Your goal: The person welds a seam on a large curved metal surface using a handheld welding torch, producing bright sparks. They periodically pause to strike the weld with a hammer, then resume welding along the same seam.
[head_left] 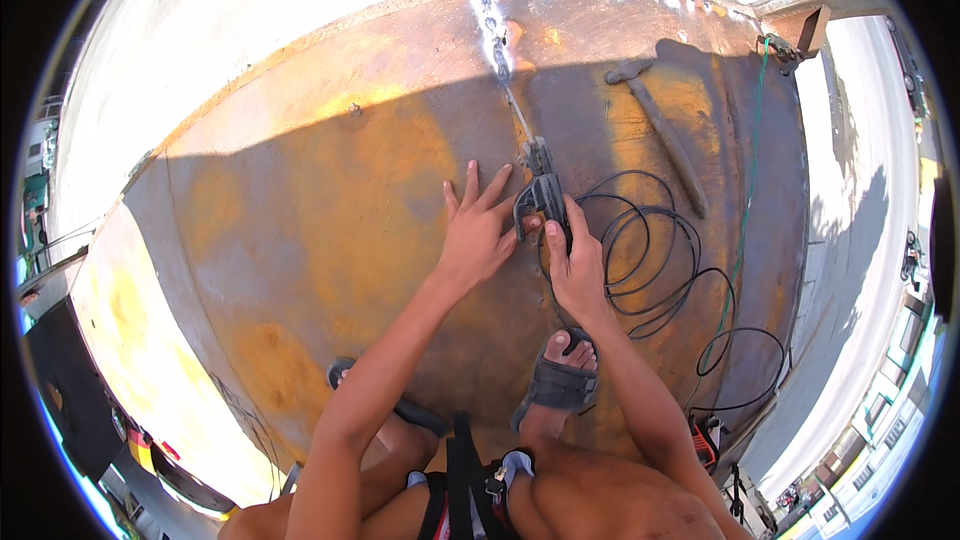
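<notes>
Our right hand (578,270) grips a black electrode holder (543,195) over a rusty steel plate (330,190), our left hand (478,230) spread beside it.

We have our right fingers closed around the holder's handle, near the middle of the plate, and its thin rod (518,112) slants up and a little left toward the lower end of a rough weld bead (491,30); our left fingers are splayed over the plate, though from above we cannot quite tell whether the left thumb touches the holder; a black cable (697,258) lies looped to the right, a hammer (668,140) lies above the loops, a green cord (748,195) runs along the plate's right side, and our sandalled right foot (558,382) is below the right hand.
</notes>
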